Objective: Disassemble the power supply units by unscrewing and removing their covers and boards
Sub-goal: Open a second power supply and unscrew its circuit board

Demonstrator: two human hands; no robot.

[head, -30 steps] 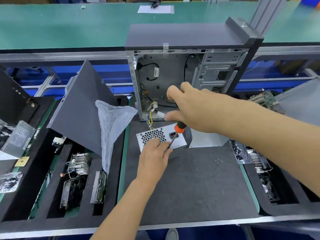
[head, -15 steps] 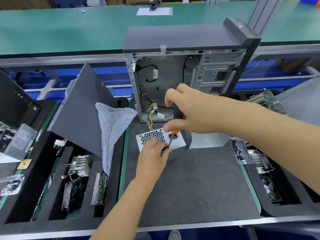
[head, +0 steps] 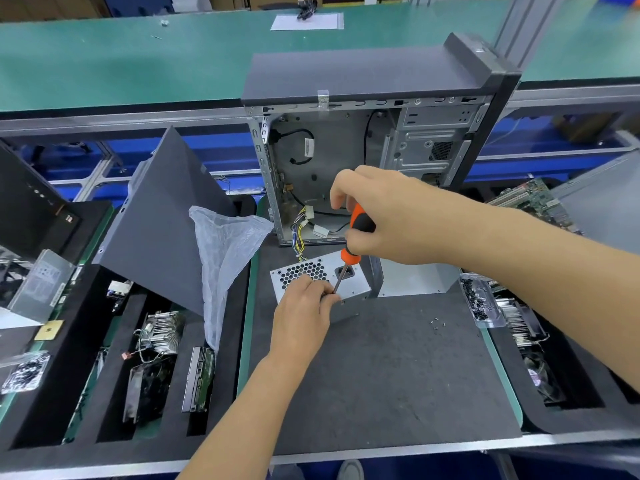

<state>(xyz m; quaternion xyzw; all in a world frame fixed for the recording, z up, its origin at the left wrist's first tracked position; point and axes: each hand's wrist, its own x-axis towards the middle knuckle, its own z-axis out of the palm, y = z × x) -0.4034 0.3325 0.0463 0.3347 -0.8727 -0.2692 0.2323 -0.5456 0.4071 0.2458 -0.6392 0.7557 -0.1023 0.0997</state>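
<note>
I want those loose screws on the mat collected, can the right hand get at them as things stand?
Probably not yet: the right hand grips the screwdriver. The loose screws lie uncovered on the mat, so the path looks free.

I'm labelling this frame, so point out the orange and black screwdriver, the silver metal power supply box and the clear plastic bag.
orange and black screwdriver (head: 360, 225), head view, handle
silver metal power supply box (head: 356, 284), head view, rear face
clear plastic bag (head: 225, 251), head view, middle

Plastic bag (head: 225, 258) — open computer case (head: 363, 140).

One head view (wide-angle) looks steeply down, close.
</note>
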